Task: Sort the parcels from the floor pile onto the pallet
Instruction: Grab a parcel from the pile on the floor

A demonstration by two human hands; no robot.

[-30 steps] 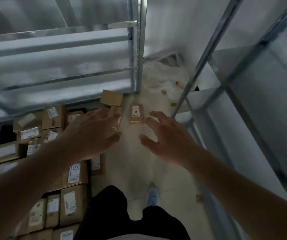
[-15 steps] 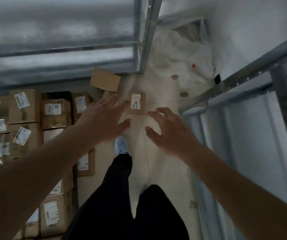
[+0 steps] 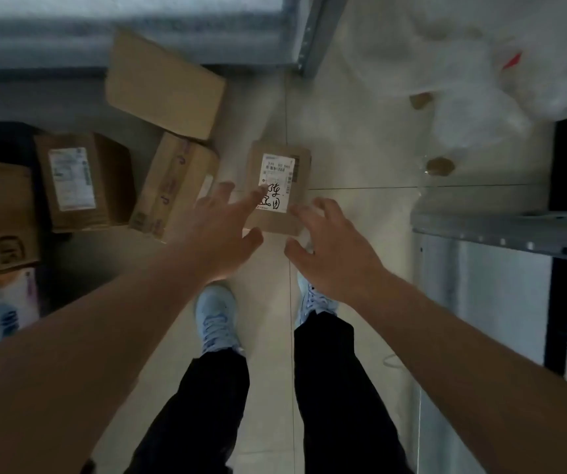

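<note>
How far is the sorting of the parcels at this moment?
Done: nothing that the picture can confirm; no pallet is in view. In hand: the left hand and right hand, both open, reach for the small labelled parcel on the floor, not yet gripped. Left: that parcel and the boxes on the left.

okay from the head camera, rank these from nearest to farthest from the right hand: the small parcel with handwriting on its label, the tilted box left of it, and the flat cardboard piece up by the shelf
From the right hand:
1. Small parcel, just ahead of the fingertips.
2. Tilted box, to the left, past the left hand.
3. Flat cardboard piece, farthest, up and left.
</note>
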